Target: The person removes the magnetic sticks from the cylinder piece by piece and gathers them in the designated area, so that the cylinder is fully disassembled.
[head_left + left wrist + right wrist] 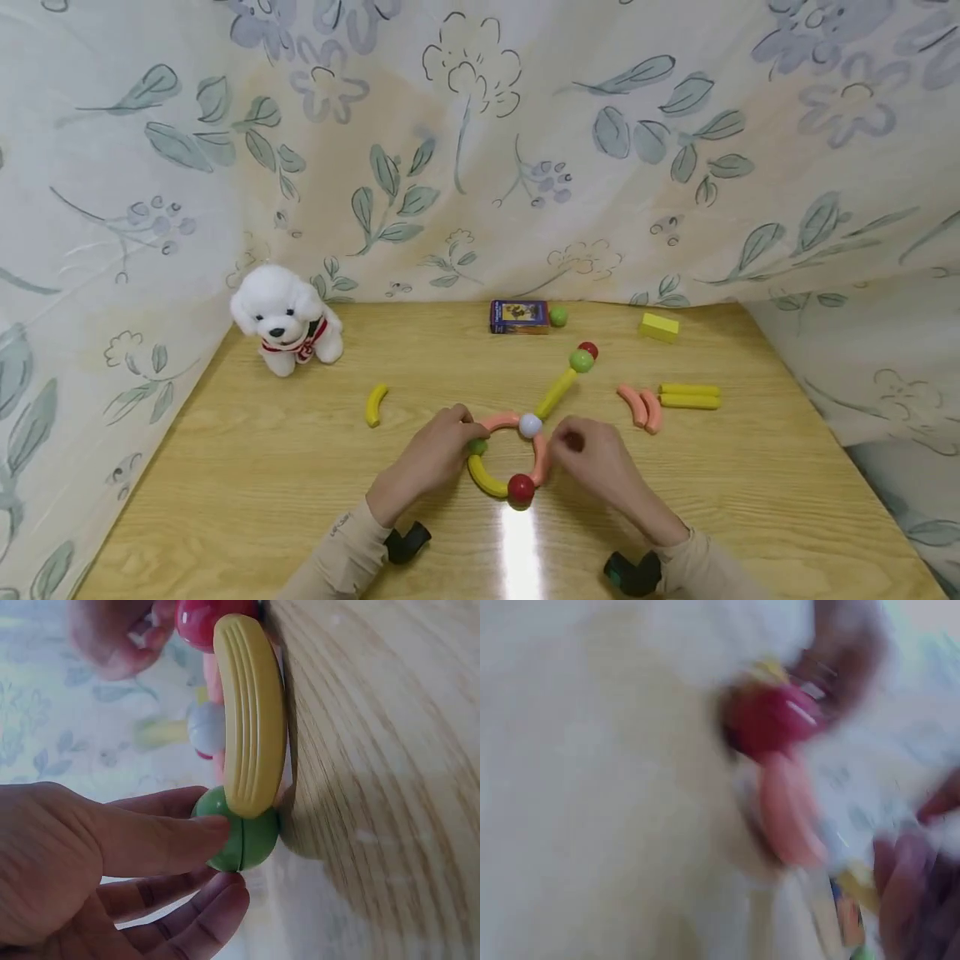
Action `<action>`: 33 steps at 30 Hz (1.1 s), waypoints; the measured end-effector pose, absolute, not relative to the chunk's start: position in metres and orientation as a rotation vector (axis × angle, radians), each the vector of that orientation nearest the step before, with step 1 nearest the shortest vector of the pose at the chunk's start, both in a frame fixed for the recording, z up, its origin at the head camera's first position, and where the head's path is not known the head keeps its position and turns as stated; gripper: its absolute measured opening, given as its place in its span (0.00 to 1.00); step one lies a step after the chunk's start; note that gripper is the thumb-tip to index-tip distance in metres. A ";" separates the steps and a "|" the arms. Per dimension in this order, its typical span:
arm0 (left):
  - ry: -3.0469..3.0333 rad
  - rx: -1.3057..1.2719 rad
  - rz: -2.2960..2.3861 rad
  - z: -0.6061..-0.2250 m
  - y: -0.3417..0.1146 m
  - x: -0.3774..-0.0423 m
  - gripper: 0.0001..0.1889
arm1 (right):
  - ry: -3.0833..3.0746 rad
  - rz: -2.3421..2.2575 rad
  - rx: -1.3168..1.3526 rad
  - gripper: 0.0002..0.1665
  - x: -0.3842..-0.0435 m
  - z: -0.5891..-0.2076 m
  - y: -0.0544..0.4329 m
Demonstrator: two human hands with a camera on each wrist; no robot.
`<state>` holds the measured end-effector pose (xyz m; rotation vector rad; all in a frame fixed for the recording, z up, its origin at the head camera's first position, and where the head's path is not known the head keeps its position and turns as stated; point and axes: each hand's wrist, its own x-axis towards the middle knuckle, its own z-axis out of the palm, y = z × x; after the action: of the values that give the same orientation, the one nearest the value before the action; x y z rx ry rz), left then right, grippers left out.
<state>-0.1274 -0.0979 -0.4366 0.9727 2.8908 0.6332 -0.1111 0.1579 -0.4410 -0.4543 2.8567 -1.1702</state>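
Note:
My left hand point(435, 454) pinches a green ball point(240, 851) between thumb and fingers. This ball belongs to a ring of toy building pieces on the table: a yellow curved rod point(487, 479), a red ball point(521, 489), two pink curved rods point(541, 460) and a white ball point(531, 426). From the white ball a straight yellow rod point(557, 394) runs up and right to another green ball point(581, 360), with a red ball behind it. Just right of the ring is my right hand point(600, 467), its fingers loosely bent and apart from the pieces. The right wrist view is blurred.
A white plush dog point(288, 321) sits at the back left, near a loose yellow curved rod point(377, 406). At the back stand a small box point(519, 317), a green ball point(558, 317) and a yellow block point(659, 327). Pink curved rods point(641, 408) and yellow straight rods point(690, 397) lie right.

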 end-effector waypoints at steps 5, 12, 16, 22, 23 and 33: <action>2.889 0.943 0.688 -0.438 -0.103 -0.130 0.12 | 2.949 -1.134 0.085 0.10 -0.143 -0.445 0.182; 2.873 0.866 0.682 -0.436 -0.106 -0.134 0.15 | 3.388 -0.637 -0.041 0.21 -0.174 -0.453 0.189; 2.890 0.887 0.688 -0.437 -0.106 -0.135 0.14 | 3.535 -0.289 -0.133 0.14 -0.184 -0.449 0.198; 2.897 0.900 0.699 -0.439 -0.107 -0.135 0.12 | 3.350 -0.356 -0.380 0.12 -0.188 -0.447 0.205; 2.896 0.900 0.708 -0.439 -0.107 -0.135 0.12 | 3.335 -0.382 -0.404 0.12 -0.188 -0.446 0.204; 2.898 0.914 0.717 -0.441 -0.107 -0.137 0.12 | 3.194 -0.519 -0.572 0.13 -0.184 -0.439 0.203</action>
<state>-0.1369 -0.1072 -0.4409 0.9144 2.8982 0.7175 -0.1838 0.2030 -0.4394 -0.5721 3.1937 -0.5189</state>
